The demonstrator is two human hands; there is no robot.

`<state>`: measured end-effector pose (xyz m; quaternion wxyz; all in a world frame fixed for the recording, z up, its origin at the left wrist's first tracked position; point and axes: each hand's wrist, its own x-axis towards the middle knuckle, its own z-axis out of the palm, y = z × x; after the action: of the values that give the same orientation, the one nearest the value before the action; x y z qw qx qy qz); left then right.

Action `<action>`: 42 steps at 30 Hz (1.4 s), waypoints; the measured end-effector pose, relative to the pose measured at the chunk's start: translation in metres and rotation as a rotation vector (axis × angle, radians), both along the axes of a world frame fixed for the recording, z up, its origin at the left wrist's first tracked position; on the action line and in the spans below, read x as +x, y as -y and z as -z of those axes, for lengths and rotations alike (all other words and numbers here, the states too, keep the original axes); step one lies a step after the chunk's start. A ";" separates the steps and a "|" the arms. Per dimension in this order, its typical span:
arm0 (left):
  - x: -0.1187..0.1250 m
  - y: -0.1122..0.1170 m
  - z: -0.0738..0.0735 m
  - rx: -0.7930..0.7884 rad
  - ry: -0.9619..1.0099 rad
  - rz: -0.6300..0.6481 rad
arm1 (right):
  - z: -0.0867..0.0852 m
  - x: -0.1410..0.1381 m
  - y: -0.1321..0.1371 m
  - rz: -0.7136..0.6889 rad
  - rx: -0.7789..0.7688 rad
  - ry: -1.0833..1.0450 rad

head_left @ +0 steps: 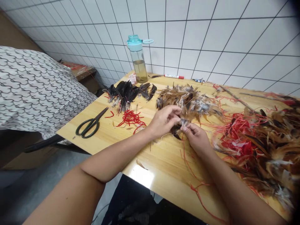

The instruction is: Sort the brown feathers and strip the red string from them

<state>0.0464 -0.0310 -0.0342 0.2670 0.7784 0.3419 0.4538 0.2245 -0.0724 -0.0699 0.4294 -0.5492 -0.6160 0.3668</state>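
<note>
My left hand [167, 120] is closed at the middle of the table, its thumb and fingers pinching a small bunch of feathers [184, 122]. From the other side my right hand [194, 134] pinches the lower end of the same bunch. A red string [184, 153] hangs down from between my hands and trails over the table toward me. Just behind my hands lies a pile of brown feathers [175, 97]. Dark feathers [125, 90] lie to the left of it. A heap of short red strings [131, 118] sits left of my left hand.
Black scissors [90, 125] lie near the left edge of the wooden table [110, 137]. At the back stand a water bottle [138, 59] and, lying flat, a red-and-white marker [173, 76]. A large heap of brown feathers [264, 143] with red strings covers the right side.
</note>
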 end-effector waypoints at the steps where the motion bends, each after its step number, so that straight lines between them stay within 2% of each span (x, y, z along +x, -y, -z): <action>1: -0.008 -0.007 -0.002 0.027 0.003 -0.065 | -0.001 0.001 0.000 0.001 -0.008 0.006; 5: -0.049 -0.039 -0.006 0.047 -0.180 -0.395 | -0.005 0.003 0.001 0.001 -0.042 -0.002; 8: -0.069 -0.053 -0.004 -0.047 -0.400 -0.430 | -0.005 0.003 0.001 0.002 -0.045 -0.029; 11: -0.072 -0.055 -0.002 -0.026 -0.531 -0.355 | -0.006 0.003 0.002 0.024 -0.056 -0.034; 16: -0.058 -0.042 -0.004 0.100 -0.539 -0.135 | -0.011 0.002 0.004 0.043 -0.075 -0.033; 20: -0.049 -0.033 -0.005 0.181 -0.589 -0.008 | -0.012 0.001 0.004 0.049 -0.094 -0.044; 25: -0.042 -0.033 0.006 0.230 -0.675 0.002 | -0.009 0.002 0.004 0.040 -0.072 -0.045; 29: -0.042 -0.037 0.012 0.251 -0.664 -0.002 | -0.008 0.002 0.004 0.045 -0.069 -0.032; 34: -0.047 -0.033 -0.003 0.236 -0.588 0.019 | -0.005 0.000 0.003 0.076 -0.069 -0.020; 38: -0.040 -0.020 -0.015 0.156 -0.546 0.190 | -0.003 0.000 0.002 0.082 -0.034 -0.006; 42: -0.026 -0.006 -0.014 0.198 -0.542 0.290 | -0.001 -0.001 0.002 0.078 0.012 0.092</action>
<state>0.0204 -0.0248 -0.0199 0.1509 0.9337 0.2402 0.2185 0.2232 -0.0742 -0.0685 0.4179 -0.5866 -0.6154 0.3203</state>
